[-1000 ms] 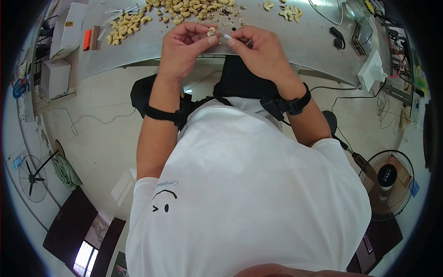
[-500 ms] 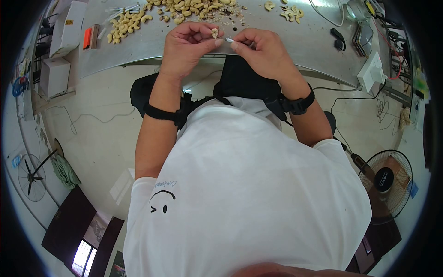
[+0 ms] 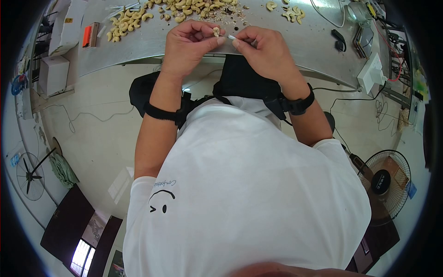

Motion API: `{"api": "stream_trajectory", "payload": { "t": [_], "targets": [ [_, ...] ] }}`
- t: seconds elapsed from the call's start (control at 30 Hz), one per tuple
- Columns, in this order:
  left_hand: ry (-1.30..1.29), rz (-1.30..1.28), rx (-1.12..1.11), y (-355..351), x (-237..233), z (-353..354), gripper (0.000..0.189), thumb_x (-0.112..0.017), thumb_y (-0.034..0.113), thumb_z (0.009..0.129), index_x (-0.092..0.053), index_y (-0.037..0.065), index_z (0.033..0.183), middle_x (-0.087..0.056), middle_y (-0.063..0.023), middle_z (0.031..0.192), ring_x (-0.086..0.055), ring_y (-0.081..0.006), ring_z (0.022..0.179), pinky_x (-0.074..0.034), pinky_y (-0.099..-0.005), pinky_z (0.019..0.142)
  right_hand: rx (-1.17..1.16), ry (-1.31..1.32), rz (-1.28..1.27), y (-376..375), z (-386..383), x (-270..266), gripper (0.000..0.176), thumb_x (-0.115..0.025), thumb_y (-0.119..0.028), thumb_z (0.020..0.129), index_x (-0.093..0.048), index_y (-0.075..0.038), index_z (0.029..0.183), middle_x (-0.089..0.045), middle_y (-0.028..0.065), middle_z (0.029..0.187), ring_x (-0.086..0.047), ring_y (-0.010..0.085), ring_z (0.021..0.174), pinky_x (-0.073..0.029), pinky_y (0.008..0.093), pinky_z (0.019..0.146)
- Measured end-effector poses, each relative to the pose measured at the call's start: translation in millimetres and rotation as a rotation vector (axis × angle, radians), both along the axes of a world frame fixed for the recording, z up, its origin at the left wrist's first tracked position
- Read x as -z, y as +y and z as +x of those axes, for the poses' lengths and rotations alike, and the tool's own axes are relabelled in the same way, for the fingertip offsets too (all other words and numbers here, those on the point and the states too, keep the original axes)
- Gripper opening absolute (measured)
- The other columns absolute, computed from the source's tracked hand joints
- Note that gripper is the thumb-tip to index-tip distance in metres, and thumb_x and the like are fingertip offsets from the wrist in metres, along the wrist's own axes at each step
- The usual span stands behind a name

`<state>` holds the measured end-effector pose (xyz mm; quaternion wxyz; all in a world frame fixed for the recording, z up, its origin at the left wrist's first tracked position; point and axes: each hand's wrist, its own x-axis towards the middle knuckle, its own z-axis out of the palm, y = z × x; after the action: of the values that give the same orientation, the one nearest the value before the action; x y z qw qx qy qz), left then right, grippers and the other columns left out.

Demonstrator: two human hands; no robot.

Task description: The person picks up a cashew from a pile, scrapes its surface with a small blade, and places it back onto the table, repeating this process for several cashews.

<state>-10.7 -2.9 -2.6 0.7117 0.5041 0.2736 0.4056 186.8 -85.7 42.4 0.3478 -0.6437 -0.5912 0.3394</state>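
One cashew is pinched in the grip of the left hand above the near edge of the tabletop. The right hand grasps a small tool, tip just beside it. Farther across the tabletop lie cashew heaps, so much likely remains.

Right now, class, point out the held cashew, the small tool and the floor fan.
cashew [image 3: 215,31], head view, its pale middle
small tool [image 3: 230,37], head view, its light tip
floor fan [image 3: 381,181], head view, its dark hub
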Motion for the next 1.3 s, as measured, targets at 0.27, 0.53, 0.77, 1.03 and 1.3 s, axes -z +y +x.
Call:
{"api": "stream_trajectory", "payload": {
  "t": [0.27,0.53,0.77,1.03,1.3],
  "targets": [
    [0.09,0.018,-0.028,-1.0,0.3,-0.1,0.023,-0.075,-0.016,0.079,-0.065,0.001,0.091,-0.069,-0.0138,0.108,-0.069,-0.0162,0.093,-0.06,-0.0291,0.085,0.054,-0.111,0.232,-2.5,-4.2,11.7,0.018,-0.072,-0.019,0.086,-0.073,-0.003,0.094,-0.07,0.0155,0.079,-0.069,0.0305,0.07,-0.053,0.0364,0.064],
    [0.017,0.016,-0.024,-2.9,-1.1,1.7,0.024,-0.073,-0.018,0.079,-0.063,0.001,0.091,-0.068,-0.0144,0.109,-0.071,-0.0212,0.099,-0.061,-0.0317,0.087,0.021,-0.021,0.088,-3.5,0.5,6.6,0.016,-0.072,-0.018,0.085,-0.074,-0.004,0.092,-0.071,0.0146,0.077,-0.069,0.0272,0.068,-0.054,0.0354,0.064],
    [-0.003,0.027,-0.009,-2.9,-0.1,1.7,0.02,-0.074,-0.015,0.08,-0.064,-0.002,0.09,-0.07,-0.0118,0.105,-0.071,-0.0194,0.098,-0.061,-0.0296,0.086,0.011,-0.043,0.101,-3.0,1.3,6.2,0.017,-0.071,-0.019,0.085,-0.074,-0.004,0.091,-0.07,0.0143,0.076,-0.068,0.0296,0.067,-0.053,0.0374,0.064],
    [0.117,0.05,-0.035,-1.2,1.1,0.8,0.023,-0.076,-0.016,0.079,-0.065,0.0,0.091,-0.07,-0.0142,0.107,-0.07,-0.0167,0.094,-0.061,-0.0305,0.086,0.065,-0.11,0.198,-4.3,-3.4,9.8,0.017,-0.07,-0.02,0.086,-0.073,-0.004,0.091,-0.069,0.0143,0.079,-0.066,0.0325,0.068,-0.051,0.0393,0.063],
    [0.085,0.009,-0.058,-1.0,-1.1,1.0,0.022,-0.075,-0.014,0.081,-0.065,0.001,0.093,-0.07,-0.0146,0.111,-0.07,-0.0154,0.092,-0.061,-0.0292,0.085,0.065,-0.041,0.211,-2.3,-2.1,11.2,0.015,-0.072,-0.016,0.084,-0.073,-0.002,0.091,-0.07,0.0154,0.08,-0.068,0.0321,0.071,-0.052,0.0382,0.064]
  ]
}}
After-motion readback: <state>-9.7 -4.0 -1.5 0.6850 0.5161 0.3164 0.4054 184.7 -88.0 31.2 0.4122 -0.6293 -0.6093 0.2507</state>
